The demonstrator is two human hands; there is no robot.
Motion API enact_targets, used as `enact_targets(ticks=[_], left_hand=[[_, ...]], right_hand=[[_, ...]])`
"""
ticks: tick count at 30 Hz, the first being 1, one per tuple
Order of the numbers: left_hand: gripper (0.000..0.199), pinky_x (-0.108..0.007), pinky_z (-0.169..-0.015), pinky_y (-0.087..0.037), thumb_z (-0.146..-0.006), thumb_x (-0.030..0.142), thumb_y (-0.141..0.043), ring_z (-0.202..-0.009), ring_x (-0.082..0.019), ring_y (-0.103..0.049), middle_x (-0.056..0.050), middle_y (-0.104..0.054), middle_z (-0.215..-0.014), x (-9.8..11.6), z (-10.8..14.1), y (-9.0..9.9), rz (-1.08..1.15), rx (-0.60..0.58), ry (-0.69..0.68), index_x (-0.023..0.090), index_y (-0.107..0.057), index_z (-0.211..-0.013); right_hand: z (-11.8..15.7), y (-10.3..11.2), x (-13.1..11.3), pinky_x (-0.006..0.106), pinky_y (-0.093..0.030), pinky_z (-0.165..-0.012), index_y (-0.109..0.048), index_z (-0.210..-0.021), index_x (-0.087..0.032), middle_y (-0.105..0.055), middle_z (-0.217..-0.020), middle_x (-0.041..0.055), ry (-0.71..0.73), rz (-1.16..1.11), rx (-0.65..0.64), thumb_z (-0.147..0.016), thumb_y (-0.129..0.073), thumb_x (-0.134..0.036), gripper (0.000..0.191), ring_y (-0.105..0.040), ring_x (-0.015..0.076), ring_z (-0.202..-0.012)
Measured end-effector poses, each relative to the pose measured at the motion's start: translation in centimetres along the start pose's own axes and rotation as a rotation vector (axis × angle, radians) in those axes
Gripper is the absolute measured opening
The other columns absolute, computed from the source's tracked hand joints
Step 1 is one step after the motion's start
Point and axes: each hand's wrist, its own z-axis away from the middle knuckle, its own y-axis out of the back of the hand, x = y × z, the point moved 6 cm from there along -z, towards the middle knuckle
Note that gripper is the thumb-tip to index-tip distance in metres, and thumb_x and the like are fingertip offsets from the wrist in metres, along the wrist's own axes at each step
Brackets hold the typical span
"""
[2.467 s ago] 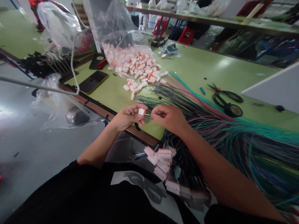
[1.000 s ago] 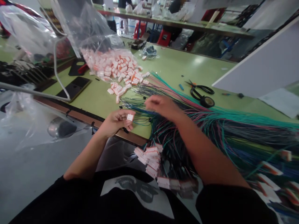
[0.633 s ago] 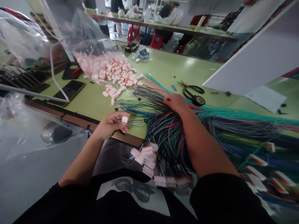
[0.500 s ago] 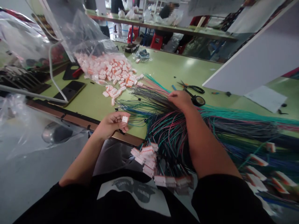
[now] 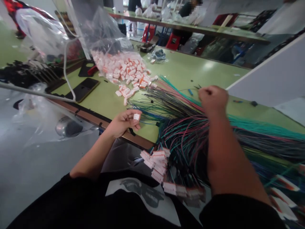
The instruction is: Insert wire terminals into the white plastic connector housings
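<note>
Near the front edge of the table, my left hand (image 5: 124, 123) is closed on a small white connector housing (image 5: 136, 117), pinched between thumb and fingers. My right hand (image 5: 213, 99) makes a fist above the far side of a spread of wires; whatever its fingers hold, if anything, is hidden. The wires (image 5: 181, 135) are teal, pink, grey, green and blue, and their thin tips fan out toward the left. White-and-orange connectors (image 5: 158, 165) hang in a cluster below the table edge. A heap of loose white-and-orange connectors (image 5: 131, 68) spills from a clear plastic bag (image 5: 105, 41).
A dark phone (image 5: 84, 89) lies on the left of the green table (image 5: 107, 109). A white metal frame (image 5: 65, 70) rises beside it. Scissor tips (image 5: 197, 86) show beyond my right hand. A pale panel (image 5: 274, 70) stands at right. Another person (image 5: 188, 9) sits behind.
My right hand has moved right and up from the grey wires and now covers most of the scissors and tape roll. My left hand keeps its connector. The view has shifted left.
</note>
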Motion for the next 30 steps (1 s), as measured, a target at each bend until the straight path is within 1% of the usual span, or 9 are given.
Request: enact_targets(ticks=[1,3,5,7,11,14,19,23,30], left_hand=[[0.038,-0.016,-0.051,-0.053,-0.063,0.02,-0.079,-0.054,-0.009,-0.064,0.005,-0.061,-0.06,-0.1,-0.1,0.1,0.004,0.007,0.003,0.014,-0.063,-0.096],[0.037,-0.017,-0.052,-0.053,-0.064,0.018,-0.077,-0.055,-0.009,-0.064,0.005,-0.061,-0.062,-0.2,-0.4,0.4,0.007,0.026,0.018,0.014,-0.062,-0.097],[0.035,-0.017,-0.053,-0.053,-0.066,0.015,-0.075,-0.056,-0.009,-0.065,0.005,-0.06,-0.063,-0.2,-0.5,0.6,0.007,0.048,0.034,0.014,-0.061,-0.098],[0.033,-0.017,-0.054,-0.053,-0.068,0.013,-0.072,-0.057,-0.008,-0.064,0.005,-0.06,-0.064,-0.1,-0.6,0.7,0.003,0.062,0.045,0.014,-0.061,-0.099],[0.03,-0.016,-0.054,-0.053,-0.07,0.01,-0.069,-0.057,-0.008,-0.064,0.005,-0.059,-0.064,-0.1,-0.5,0.6,0.0,0.064,0.052,0.014,-0.06,-0.099],[0.033,-0.016,-0.055,-0.053,-0.069,0.011,-0.07,-0.057,-0.008,-0.065,0.005,-0.06,-0.064,0.0,-0.5,0.4,0.012,0.048,0.053,0.014,-0.058,-0.1],[0.039,-0.016,-0.055,-0.053,-0.067,0.015,-0.075,-0.057,-0.009,-0.066,0.006,-0.06,-0.06,0.2,-0.4,0.3,0.018,0.028,0.053,0.014,-0.055,-0.1],[0.038,-0.017,-0.054,-0.053,-0.066,0.019,-0.077,-0.057,-0.01,-0.065,0.004,-0.062,-0.061,0.3,-0.4,0.1,0.005,-0.008,0.055,0.014,-0.055,-0.096],[0.04,-0.017,-0.055,-0.053,-0.065,0.02,-0.077,-0.058,-0.01,-0.065,0.004,-0.062,-0.061,0.2,-0.3,0.1,-0.002,-0.031,0.06,0.014,-0.056,-0.098]], right_hand=[[0.2,0.4,0.2,0.03,-0.036,-0.059,-0.06,-0.073,-0.015,-0.054,-0.064,0.0048,-0.089,-0.13,0.044,-0.076,-0.047,-0.025,0.017,-0.046,0.0142,-0.06],[1.0,-0.2,-1.2,0.028,-0.036,-0.057,-0.061,-0.071,-0.017,-0.052,-0.06,0.0013,-0.117,-0.284,-0.053,-0.073,-0.053,-0.029,0.015,-0.045,0.0127,-0.056],[2.2,-1.8,-4.4,0.029,-0.037,-0.059,-0.063,-0.068,-0.019,-0.056,-0.061,0.0009,0.049,-0.193,-0.295,-0.07,-0.058,-0.03,0.012,-0.049,0.0137,-0.058],[3.1,-2.5,-6.3,0.031,-0.037,-0.063,-0.063,-0.063,-0.02,-0.059,-0.062,0.003,0.14,0.066,-0.396,-0.069,-0.059,-0.024,0.008,-0.053,0.0169,-0.063],[2.6,0.3,-5.5,0.037,-0.036,-0.065,-0.062,-0.064,-0.016,-0.062,-0.068,0.0127,-0.085,0.416,-0.159,-0.074,-0.052,-0.016,0.014,-0.058,0.0246,-0.072],[2.7,1.6,-5.8,0.035,-0.038,-0.066,-0.064,-0.071,-0.016,-0.063,-0.071,0.0103,-0.028,0.152,-0.075,-0.076,-0.052,-0.02,0.014,-0.058,0.021,-0.072],[6.5,-2.0,-10.8,0.027,-0.04,-0.061,-0.067,-0.073,-0.02,-0.066,-0.069,0.0002,0.359,-0.353,-0.456,-0.075,-0.057,-0.027,0.013,-0.055,0.0125,-0.062],[9.5,-4.1,-14.1,0.025,-0.04,-0.064,-0.07,-0.079,-0.02,-0.068,-0.075,0.001,0.546,-0.473,-0.548,-0.079,-0.053,-0.027,0.018,-0.056,0.0112,-0.066],[9.3,-4.6,-13.5,0.024,-0.037,-0.062,-0.063,-0.066,-0.019,-0.063,-0.066,-0.001,0.491,-0.445,-0.486,-0.073,-0.052,-0.02,0.013,-0.051,0.0102,-0.061]])
